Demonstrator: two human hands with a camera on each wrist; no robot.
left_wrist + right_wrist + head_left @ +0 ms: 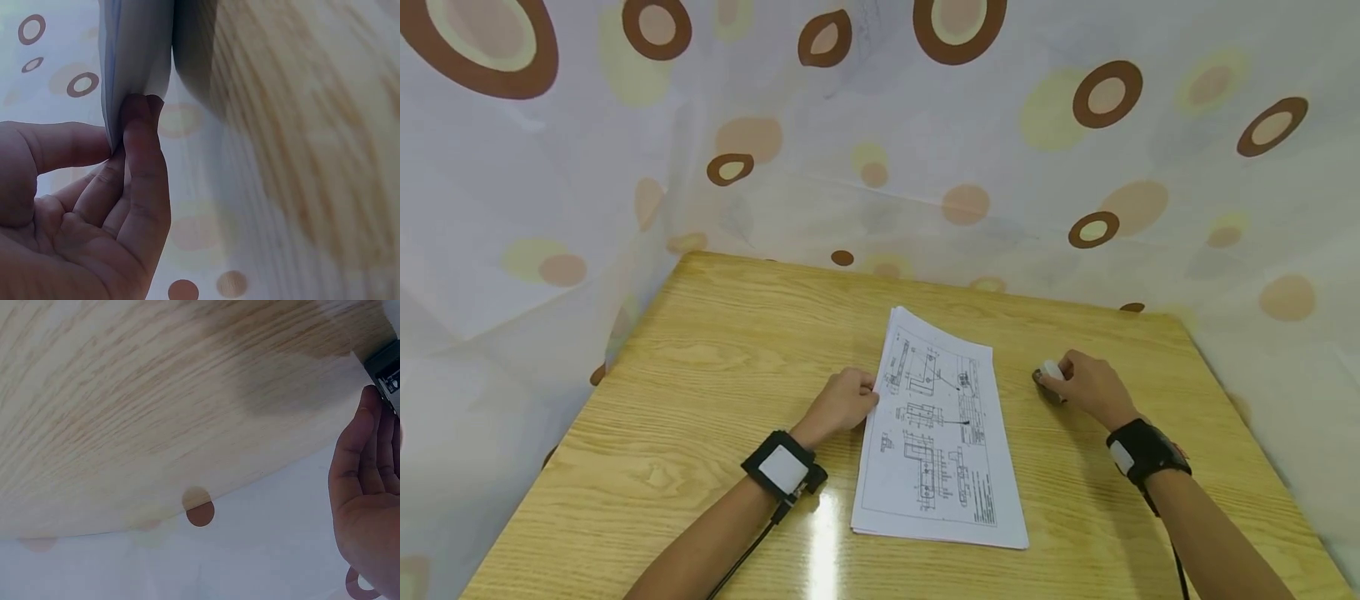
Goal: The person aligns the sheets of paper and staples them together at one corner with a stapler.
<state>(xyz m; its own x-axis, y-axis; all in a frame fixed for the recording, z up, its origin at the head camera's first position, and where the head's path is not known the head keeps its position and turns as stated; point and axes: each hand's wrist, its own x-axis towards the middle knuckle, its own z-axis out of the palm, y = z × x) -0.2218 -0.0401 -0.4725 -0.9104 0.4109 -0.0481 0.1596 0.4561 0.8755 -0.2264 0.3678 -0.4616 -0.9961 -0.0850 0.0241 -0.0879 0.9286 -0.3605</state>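
Observation:
A stack of paper sheets [940, 450], its top sheet printed with technical drawings, stands out at the middle of the table. My left hand [842, 402] pinches its left edge; in the left wrist view, the thumb [75, 147] lies on one side of the sheets [140, 50] and the fingers on the other. To the right of the paper, my right hand [1097, 387] grips a small device with a white top and dark base [1051, 383]. Its dark, slotted end [389, 372] shows at the right wrist view's edge; I cannot tell its exact kind.
The wooden table [715, 333] spreads under both hands. A white cloth with brown and yellow ovals [887, 108] hangs behind it and along its sides. Black straps with cables [782, 467] wrap both wrists.

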